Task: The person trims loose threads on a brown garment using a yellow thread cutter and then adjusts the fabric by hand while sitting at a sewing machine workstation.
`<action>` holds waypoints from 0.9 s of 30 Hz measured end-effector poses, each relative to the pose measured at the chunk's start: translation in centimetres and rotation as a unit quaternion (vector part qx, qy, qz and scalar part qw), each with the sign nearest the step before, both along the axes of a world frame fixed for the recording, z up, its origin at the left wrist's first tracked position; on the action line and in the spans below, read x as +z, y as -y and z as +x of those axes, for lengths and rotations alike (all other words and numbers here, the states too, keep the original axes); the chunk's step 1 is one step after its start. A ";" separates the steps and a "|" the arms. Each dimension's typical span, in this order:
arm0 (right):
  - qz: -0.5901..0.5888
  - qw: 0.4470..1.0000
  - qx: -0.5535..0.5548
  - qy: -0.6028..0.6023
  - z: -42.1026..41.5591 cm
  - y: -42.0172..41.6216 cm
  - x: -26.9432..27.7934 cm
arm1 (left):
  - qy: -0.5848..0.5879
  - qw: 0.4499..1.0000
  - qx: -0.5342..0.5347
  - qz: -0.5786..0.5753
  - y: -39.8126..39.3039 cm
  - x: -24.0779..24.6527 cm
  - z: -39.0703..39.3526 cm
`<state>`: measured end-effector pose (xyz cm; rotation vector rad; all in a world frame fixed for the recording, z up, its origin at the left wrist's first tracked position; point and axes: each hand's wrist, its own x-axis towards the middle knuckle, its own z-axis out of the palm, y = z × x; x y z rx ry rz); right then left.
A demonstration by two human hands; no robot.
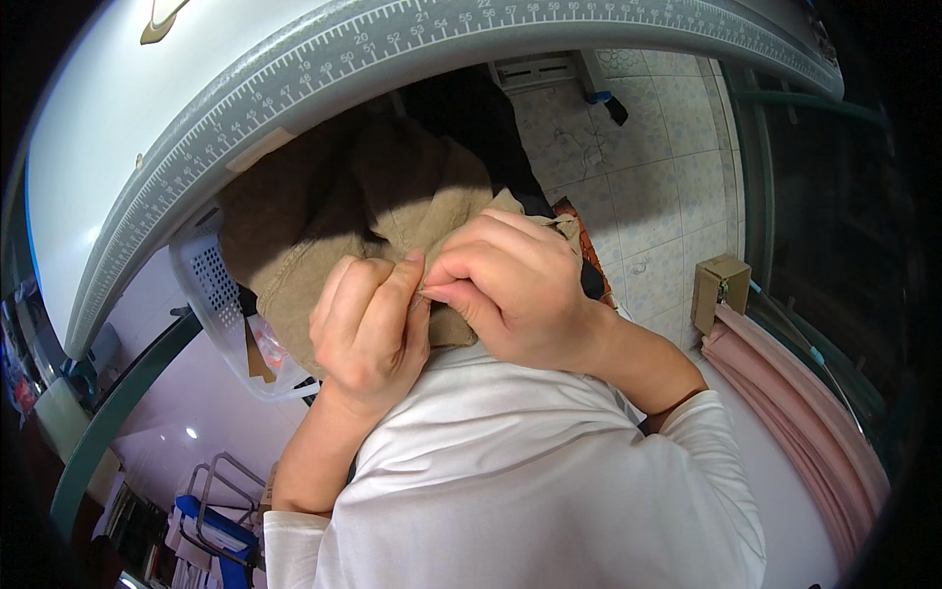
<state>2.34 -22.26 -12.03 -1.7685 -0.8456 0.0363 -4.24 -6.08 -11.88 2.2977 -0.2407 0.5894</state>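
Note:
Tan-brown fabric lies in folds over my lap, its far part in the shade below the table edge. My left hand grips a bit of this fabric between thumb and bent fingers. Close against it, my right hand pinches at the same spot with thumb and forefinger, its other fingers curled over the cloth. The fingertips nearly touch. Whether something thin, such as a thread or needle, is between them is too small to tell.
A table edge with a ruler scale curves across the top. A white plastic basket holding small items is at left. On the right are a cardboard box, pink fabric and a tiled floor; a metal-framed rack is lower left.

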 end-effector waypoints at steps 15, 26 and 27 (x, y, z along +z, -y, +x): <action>0.059 0.954 0.061 -0.287 0.2 0.9 0.2 | -0.066 0.996 0.004 -0.057 0.3 -0.2 -0.4; -0.107 0.986 -0.069 -0.111 4.9 4.2 0.7 | -0.184 0.977 0.039 -0.105 -0.2 0.4 -1.1; -0.112 0.989 -0.073 0.067 6.2 4.3 0.4 | -0.201 0.968 0.046 -0.141 0.0 0.3 -1.0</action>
